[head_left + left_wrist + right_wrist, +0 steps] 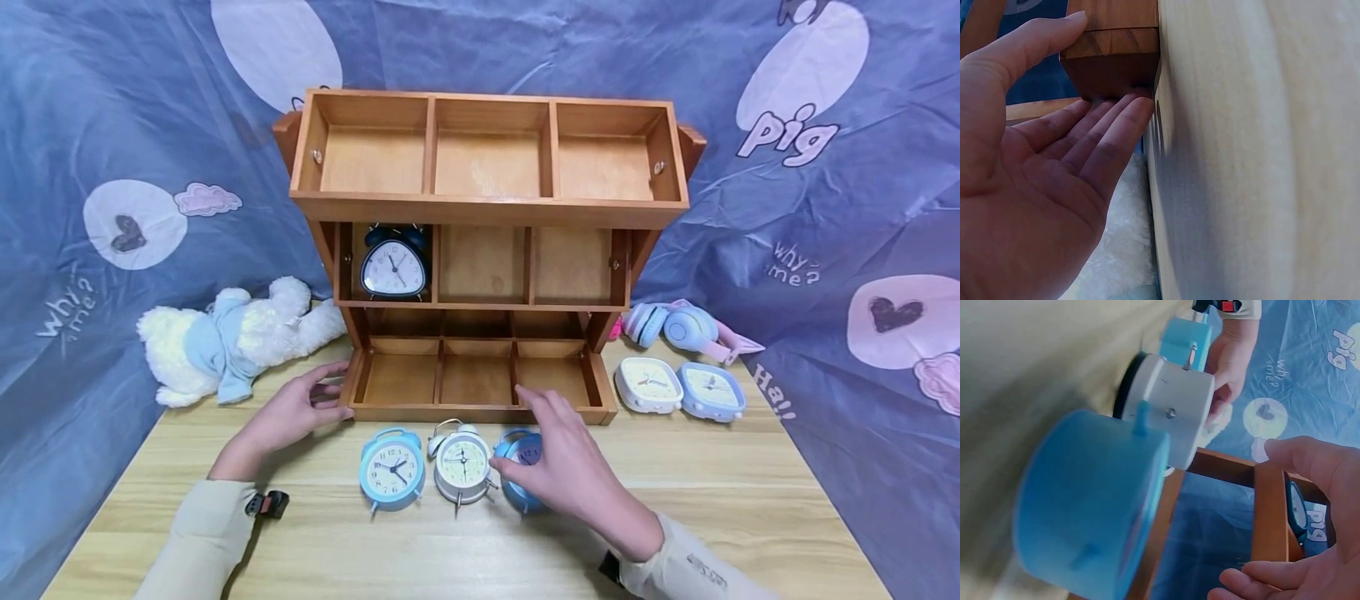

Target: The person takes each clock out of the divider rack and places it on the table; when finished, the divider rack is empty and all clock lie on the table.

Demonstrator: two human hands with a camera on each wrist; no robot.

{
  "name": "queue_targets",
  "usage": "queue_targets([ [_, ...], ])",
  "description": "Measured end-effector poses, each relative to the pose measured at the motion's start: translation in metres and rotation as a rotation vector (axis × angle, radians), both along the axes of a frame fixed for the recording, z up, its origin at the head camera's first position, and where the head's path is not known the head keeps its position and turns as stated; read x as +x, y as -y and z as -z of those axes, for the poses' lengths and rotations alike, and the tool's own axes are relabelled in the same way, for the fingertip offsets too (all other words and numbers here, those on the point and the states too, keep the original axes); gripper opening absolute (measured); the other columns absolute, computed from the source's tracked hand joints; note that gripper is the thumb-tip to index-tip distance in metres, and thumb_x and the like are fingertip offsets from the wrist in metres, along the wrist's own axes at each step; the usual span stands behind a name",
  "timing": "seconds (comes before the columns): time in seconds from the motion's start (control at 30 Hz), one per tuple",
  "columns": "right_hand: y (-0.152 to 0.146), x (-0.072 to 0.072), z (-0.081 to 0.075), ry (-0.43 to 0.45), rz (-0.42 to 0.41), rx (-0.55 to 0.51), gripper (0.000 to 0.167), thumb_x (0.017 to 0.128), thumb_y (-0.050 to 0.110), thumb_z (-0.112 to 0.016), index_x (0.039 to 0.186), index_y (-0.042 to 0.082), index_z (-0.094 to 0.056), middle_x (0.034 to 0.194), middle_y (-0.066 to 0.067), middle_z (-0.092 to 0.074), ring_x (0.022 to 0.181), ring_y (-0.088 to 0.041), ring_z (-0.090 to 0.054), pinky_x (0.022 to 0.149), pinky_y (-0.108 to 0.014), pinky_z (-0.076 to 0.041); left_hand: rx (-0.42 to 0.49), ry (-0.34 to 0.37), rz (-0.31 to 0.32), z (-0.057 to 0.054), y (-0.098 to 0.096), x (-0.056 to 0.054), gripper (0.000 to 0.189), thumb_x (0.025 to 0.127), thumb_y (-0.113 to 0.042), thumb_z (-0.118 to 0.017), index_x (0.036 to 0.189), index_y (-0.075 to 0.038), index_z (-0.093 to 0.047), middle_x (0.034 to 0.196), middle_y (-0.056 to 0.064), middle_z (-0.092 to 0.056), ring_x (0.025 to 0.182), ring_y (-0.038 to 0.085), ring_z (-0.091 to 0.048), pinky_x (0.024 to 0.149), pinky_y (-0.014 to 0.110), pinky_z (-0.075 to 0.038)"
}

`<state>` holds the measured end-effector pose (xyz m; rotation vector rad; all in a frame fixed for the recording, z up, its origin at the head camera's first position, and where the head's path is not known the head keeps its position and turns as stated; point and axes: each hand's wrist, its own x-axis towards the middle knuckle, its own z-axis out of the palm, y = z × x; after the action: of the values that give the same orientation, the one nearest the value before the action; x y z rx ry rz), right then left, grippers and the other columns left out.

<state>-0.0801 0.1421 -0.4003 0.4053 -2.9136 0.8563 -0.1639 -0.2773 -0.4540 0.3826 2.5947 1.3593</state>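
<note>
My left hand (300, 404) is at the left end of a tiered wooden organizer (480, 414). In the left wrist view its thumb and nearly straight fingers (1110, 140) touch the corner of the bottom tier. My right hand (566, 458) is over a blue alarm clock (517, 492), partly hiding it, with thumb and fingers spread and nothing held. Left of that clock stand a white twin-bell alarm clock (462, 471) and a light blue alarm clock (392, 471). A dark blue alarm clock (393, 268) sits in the middle tier's left compartment.
A white plush toy (251, 337) in light blue clothing lies left of the organizer. To the right are a white square clock (649, 385), a blue square clock (712, 392) and pastel headphones (686, 325). A blue patterned cloth (810, 208) hangs behind.
</note>
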Motion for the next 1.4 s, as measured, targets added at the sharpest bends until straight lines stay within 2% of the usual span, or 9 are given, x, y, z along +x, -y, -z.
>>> queue_targets([
  [0.23, 0.012, -0.005, -0.011, 0.011, -0.015, -0.039, 0.105, 0.077, 0.041, -0.102, 0.165, 0.011, -0.053, 0.158, -0.012, -0.061, 0.144, -0.038, -0.06, 0.122, -0.063, -0.053, -0.004, 0.002, -0.005, 0.0, 0.002, 0.001, 0.085, 0.101, -0.017, -0.085, 0.168, 0.006, -0.039, 0.148, 0.035, -0.068, 0.136, 0.049, -0.07, 0.113, 0.053, -0.061],
  [0.43, 0.021, -0.013, -0.021, -0.031, -0.049, -0.064, 0.103, 0.08, 0.042, -0.101, 0.166, 0.011, -0.052, 0.16, -0.011, -0.058, 0.148, -0.037, -0.059, 0.122, -0.061, -0.054, -0.002, -0.003, 0.001, -0.002, 0.003, 0.002, 0.084, 0.101, -0.016, -0.085, 0.168, 0.008, -0.039, 0.147, 0.035, -0.069, 0.135, 0.049, -0.071, 0.111, 0.049, -0.063],
  [0.63, 0.039, -0.027, -0.037, -0.063, -0.095, -0.159, 0.103, 0.082, 0.04, -0.101, 0.167, 0.014, -0.049, 0.167, -0.007, -0.05, 0.155, -0.034, -0.051, 0.124, -0.062, -0.052, 0.008, 0.001, -0.006, -0.003, 0.002, 0.0, 0.084, 0.101, -0.015, -0.085, 0.168, 0.007, -0.039, 0.147, 0.035, -0.069, 0.135, 0.049, -0.071, 0.111, 0.049, -0.063],
  [0.8, 0.058, -0.038, -0.047, -0.102, -0.125, -0.225, 0.103, 0.083, 0.035, -0.101, 0.168, 0.013, -0.047, 0.168, -0.008, -0.047, 0.154, -0.032, -0.05, 0.126, -0.059, -0.052, 0.008, 0.004, -0.002, -0.002, 0.001, -0.001, 0.085, 0.102, -0.016, -0.084, 0.169, 0.007, -0.038, 0.149, 0.035, -0.068, 0.136, 0.049, -0.07, 0.112, 0.052, -0.062],
  [1.17, 0.09, -0.064, -0.069, -0.199, -0.108, -0.268, 0.101, 0.087, 0.034, -0.099, 0.169, 0.009, -0.045, 0.166, -0.01, -0.046, 0.15, -0.031, -0.051, 0.125, -0.054, -0.054, 0.0, 0.003, 0.0, -0.002, 0.0, 0.0, 0.083, 0.102, -0.016, -0.084, 0.169, 0.006, -0.039, 0.15, 0.034, -0.067, 0.138, 0.049, -0.069, 0.114, 0.054, -0.06],
  [1.4, 0.113, -0.081, -0.07, -0.32, -0.092, -0.308, 0.093, 0.092, 0.033, -0.095, 0.166, 0.003, -0.047, 0.159, -0.015, -0.053, 0.146, -0.031, -0.053, 0.123, -0.05, -0.055, 0.0, 0.005, 0.005, -0.004, -0.002, 0.001, 0.083, 0.102, -0.017, -0.084, 0.168, 0.008, -0.039, 0.149, 0.035, -0.067, 0.137, 0.049, -0.07, 0.112, 0.054, -0.063],
])
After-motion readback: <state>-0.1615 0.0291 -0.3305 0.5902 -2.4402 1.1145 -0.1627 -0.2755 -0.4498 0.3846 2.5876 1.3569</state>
